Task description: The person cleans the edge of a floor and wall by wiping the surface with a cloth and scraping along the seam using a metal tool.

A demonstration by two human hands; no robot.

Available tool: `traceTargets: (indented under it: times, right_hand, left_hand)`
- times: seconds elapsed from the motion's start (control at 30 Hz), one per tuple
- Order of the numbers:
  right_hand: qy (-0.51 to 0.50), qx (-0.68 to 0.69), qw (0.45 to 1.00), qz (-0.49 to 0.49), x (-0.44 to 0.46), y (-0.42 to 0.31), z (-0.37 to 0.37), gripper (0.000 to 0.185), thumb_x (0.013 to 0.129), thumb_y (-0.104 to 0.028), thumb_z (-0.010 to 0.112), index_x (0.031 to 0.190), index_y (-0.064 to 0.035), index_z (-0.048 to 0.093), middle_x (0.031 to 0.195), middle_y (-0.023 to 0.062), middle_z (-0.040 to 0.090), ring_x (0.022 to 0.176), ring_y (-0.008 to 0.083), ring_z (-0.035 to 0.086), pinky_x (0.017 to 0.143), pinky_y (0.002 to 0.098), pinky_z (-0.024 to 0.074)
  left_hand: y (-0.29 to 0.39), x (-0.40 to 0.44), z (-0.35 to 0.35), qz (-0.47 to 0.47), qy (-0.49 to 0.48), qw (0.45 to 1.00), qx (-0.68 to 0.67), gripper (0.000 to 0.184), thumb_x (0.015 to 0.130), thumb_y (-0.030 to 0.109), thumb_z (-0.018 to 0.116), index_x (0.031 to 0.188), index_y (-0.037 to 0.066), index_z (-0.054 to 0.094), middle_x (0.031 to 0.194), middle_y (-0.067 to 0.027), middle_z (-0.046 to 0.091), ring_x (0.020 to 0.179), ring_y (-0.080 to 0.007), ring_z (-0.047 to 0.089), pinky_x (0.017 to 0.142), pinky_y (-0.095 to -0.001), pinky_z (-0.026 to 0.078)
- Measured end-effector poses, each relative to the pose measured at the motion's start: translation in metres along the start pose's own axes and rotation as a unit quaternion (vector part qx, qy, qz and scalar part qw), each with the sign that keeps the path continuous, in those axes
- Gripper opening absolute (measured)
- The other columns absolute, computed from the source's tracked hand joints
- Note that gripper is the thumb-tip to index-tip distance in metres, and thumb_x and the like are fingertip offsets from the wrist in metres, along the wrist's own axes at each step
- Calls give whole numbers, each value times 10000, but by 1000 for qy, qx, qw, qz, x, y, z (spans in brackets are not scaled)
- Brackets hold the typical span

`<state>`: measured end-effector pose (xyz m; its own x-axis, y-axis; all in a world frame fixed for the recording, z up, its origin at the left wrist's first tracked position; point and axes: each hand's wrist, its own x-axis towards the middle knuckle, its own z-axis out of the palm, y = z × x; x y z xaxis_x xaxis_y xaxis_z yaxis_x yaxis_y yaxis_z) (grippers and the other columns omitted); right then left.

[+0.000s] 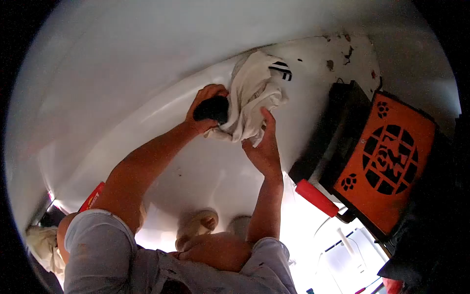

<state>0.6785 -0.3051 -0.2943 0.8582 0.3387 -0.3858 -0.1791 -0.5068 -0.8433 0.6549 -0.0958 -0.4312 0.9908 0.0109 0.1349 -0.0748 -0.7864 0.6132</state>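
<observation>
A cream-white cloth garment (257, 81) with a black-and-white striped edge hangs bunched in front of me, near the pale curved surface. My left hand (198, 109) curls around a dark, rounded, soft-looking item (213, 110) pressed against the garment's left side; its exact kind cannot be made out. On the garment's lower right, my right hand (263, 149) grips the fabric between thumb and fingers. Folds of cloth hide some of the fingertips.
To the right stands an orange panel (355, 169) with black cut-out patterns, beside a black box-like object (338, 130). A red cylindrical handle (317, 198) sticks out below. At lower left lie a red packet (92, 196) and pale cloth (45, 242). Bright light comes from below.
</observation>
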Motion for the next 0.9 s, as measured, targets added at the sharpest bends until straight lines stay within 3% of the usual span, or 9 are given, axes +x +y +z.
traceTargets:
  times: [0.17, 0.2, 0.3, 0.47, 0.5, 0.57, 0.6, 0.7, 0.9]
  right_hand:
    - [133, -19, 978, 157, -4, 21, 32, 757, 868, -157, 775, 1471, -69, 325, 1195, 223, 639, 1130, 308, 631, 1005, 408, 486]
    - [134, -161, 977, 36, -3, 50, 38, 548, 927, -225, 727, 1343, 13, 460, 1025, 197, 701, 951, 303, 687, 897, 409, 529]
    - [76, -203, 976, 28, -2, 44, 29, 346, 953, -216, 657, 1148, 64, 597, 1076, 269, 660, 1018, 462, 638, 925, 485, 498]
    - [155, 3, 982, 105, 8, -11, -4, 588, 1069, -344, 472, 1483, 60, 364, 1374, 300, 546, 1270, 428, 545, 1079, 438, 407]
    - [156, -337, 928, 26, 17, 28, -25, 638, 1063, -364, 488, 1527, 33, 304, 1479, 268, 440, 1361, 378, 450, 1128, 419, 362]
    - [258, 129, 956, 45, 52, -34, -44, 580, 1059, -248, 467, 1547, 7, 285, 1537, 292, 362, 1388, 401, 416, 1171, 434, 317]
    - [321, 328, 888, 23, 69, -66, -54, 562, 1058, -191, 457, 1557, -5, 275, 1565, 305, 323, 1401, 413, 399, 1192, 441, 295]
    - [417, 3, 896, -153, 134, -33, -126, 662, 1052, -454, 489, 1536, -30, 332, 1545, 213, 376, 1379, 327, 425, 1148, 442, 347]
    - [501, 298, 799, -146, 205, -69, -153, 724, 1048, -567, 411, 1545, -43, 356, 1578, 210, 346, 1365, 305, 435, 1116, 424, 346]
  left_hand:
    - [13, 3, -12, -32, -20, 999, 6, 473, 766, 184, 668, 1224, 101, 582, 1311, -96, 543, 1307, -289, 470, 1112, -410, 363]
    - [14, 3, -12, -26, -14, 1000, 9, 470, 766, 180, 673, 1220, 97, 583, 1312, -98, 544, 1303, -292, 472, 1110, -411, 365]
    - [14, 4, -11, -13, -11, 1000, 9, 481, 748, 147, 683, 1215, 90, 583, 1313, -106, 542, 1300, -299, 474, 1105, -414, 369]
    - [8, 2, -2, -14, -19, 999, 29, 520, 712, 86, 677, 1222, 78, 574, 1316, -118, 537, 1301, -320, 470, 1097, -434, 371]
    - [9, 2, -3, -16, -21, 999, 19, 520, 712, 80, 670, 1222, 76, 573, 1318, -119, 535, 1301, -323, 470, 1096, -439, 371]
    - [9, 2, -8, -14, -12, 1000, -22, 507, 725, 71, 661, 1224, 73, 569, 1318, -119, 530, 1300, -324, 470, 1090, -446, 376]
    - [6, 2, -9, -12, -1, 999, -52, 495, 738, 69, 658, 1224, 72, 568, 1318, -118, 527, 1298, -322, 470, 1085, -448, 381]
    - [9, 3, -9, 16, 17, 1000, -19, 457, 779, 57, 653, 1227, 72, 559, 1314, -112, 520, 1291, -310, 473, 1072, -445, 395]
    - [9, 3, -14, 27, 5, 999, 22, 411, 826, 38, 664, 1223, 64, 558, 1302, -95, 514, 1269, -301, 476, 1054, -442, 414]
